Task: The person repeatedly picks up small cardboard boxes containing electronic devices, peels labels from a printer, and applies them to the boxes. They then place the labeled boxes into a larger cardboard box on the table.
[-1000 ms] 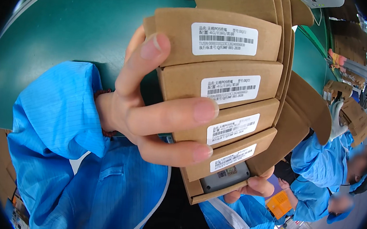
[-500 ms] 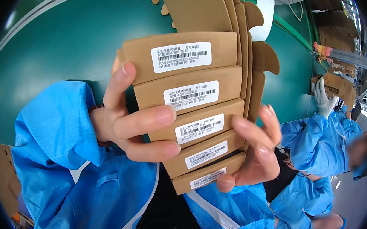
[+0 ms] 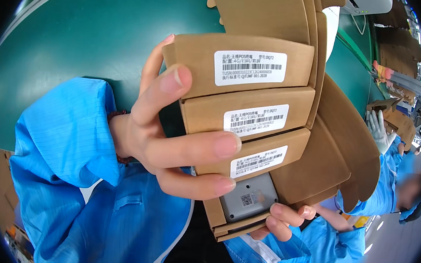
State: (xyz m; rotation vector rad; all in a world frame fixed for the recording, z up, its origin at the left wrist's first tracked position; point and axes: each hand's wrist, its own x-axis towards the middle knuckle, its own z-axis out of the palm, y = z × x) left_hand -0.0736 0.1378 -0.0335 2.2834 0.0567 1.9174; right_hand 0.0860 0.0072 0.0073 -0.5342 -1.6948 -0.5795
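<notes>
A stack of brown cardboard boxes is held up before me, with white barcode labels on three of the ends, the top box among them. My left hand grips the stack from its left side, fingers spread across the labelled faces. Below these ends, an opened box exposes a grey device with small dark holes and a square code. Its brown lid swings out to the right. My right hand has its fingers curled over the opened box's lower edge; the thumb is mostly hidden.
Beneath the boxes lies a green work table. A white machine stands at the far right. Co-workers in blue smocks sit along the right, one with a white-gloved hand beside cardboard boxes.
The stack has shifted right. A lower box that was closed is now open, its lid turned out rightward and the grey device showing. My right hand has moved down to its lower edge.
</notes>
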